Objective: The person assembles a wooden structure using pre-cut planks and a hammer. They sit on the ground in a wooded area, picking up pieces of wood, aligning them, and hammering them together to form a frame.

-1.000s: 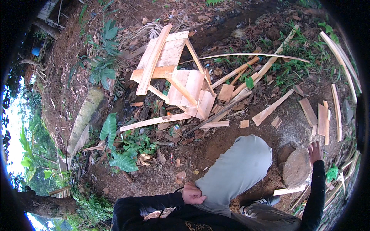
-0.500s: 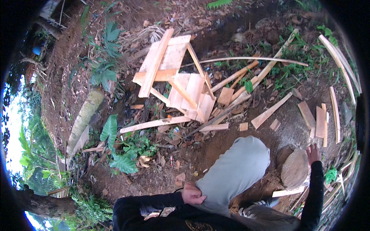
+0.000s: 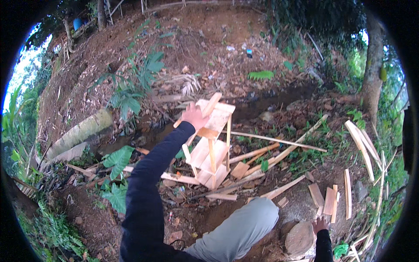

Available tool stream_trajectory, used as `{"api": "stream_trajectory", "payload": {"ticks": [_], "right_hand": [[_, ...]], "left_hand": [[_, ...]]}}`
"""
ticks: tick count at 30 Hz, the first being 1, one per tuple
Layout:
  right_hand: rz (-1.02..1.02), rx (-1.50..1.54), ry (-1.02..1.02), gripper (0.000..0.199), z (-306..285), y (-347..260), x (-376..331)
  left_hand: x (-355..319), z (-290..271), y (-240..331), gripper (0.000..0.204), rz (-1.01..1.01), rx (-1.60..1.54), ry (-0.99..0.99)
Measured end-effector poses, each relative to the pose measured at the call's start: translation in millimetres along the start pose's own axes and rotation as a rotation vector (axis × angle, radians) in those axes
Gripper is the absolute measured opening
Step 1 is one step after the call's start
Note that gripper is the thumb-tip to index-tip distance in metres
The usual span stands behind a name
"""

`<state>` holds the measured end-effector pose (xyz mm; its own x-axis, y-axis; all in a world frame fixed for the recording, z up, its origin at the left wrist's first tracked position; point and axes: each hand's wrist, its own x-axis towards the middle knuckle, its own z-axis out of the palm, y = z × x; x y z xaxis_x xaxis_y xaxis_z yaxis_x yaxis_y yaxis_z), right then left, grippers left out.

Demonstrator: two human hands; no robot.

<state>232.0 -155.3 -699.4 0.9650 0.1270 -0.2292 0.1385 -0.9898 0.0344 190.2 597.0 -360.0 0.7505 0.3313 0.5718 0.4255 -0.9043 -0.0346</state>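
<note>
The left hand point(image 3: 195, 115) was laid over a sawn plank point(image 3: 213, 103) on the small two-tier wooden stand point(image 3: 212, 148); whether its fingers curled round the wood to grip it, I could not tell. The plank crossed the left side of the stand's top panel point(image 3: 221, 118), one end jutting past the far edge, the other past the near left corner. The stand itself stood beyond the grey-trousered knee point(image 3: 246, 225), its foot among loose offcuts on the dirt ground point(image 3: 205, 215).

The right hand point(image 3: 320, 224), fingers spread and apparently holding nothing, was at the right edge of the tree stump point(image 3: 300, 238), just beside some short boards point(image 3: 329, 201).

No fastening showed on the plank, so a push on either overhanging end could have tipped or slid it off the panel. The slender legs and uneven, littered soil made the stand look easy to topple, especially under a sideways pull from the outstretched left arm. Weight leaned suddenly onto the stump's edge might also have made the right hand slip.
</note>
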Motion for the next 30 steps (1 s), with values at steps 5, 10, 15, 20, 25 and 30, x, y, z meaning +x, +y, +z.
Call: {"api": "stream_trajectory", "payload": {"ticks": [5, 10, 15, 20, 25, 30], "right_hand": [[0.019, 0.028, 0.120, 0.060, 6, 44, -6], [0.064, 0.026, -0.034, 0.067, -6, 29, -6], [0.018, 0.056, 0.001, 0.057, 11, 1, 20], [-0.013, -0.162, 0.026, 0.066, 48, 50, 62], [-0.150, 0.329, 0.167, 0.049, -99, -40, -33], [-0.293, -0.015, 0.834, 0.052, -162, -29, -68]], "left_hand": [[29, 17, 21, 0.061, -0.097, -0.055, -0.405], [22, 3, 14, 0.039, 0.015, 0.018, -0.209], [35, -55, 22, 0.045, 0.134, -0.010, 0.005], [38, -111, 104, 0.041, 0.493, -0.129, 0.179], [31, -109, 189, 0.047, 0.735, -0.352, 0.465], [-4, -95, 355, 0.042, 0.899, -1.241, 0.280]]}}
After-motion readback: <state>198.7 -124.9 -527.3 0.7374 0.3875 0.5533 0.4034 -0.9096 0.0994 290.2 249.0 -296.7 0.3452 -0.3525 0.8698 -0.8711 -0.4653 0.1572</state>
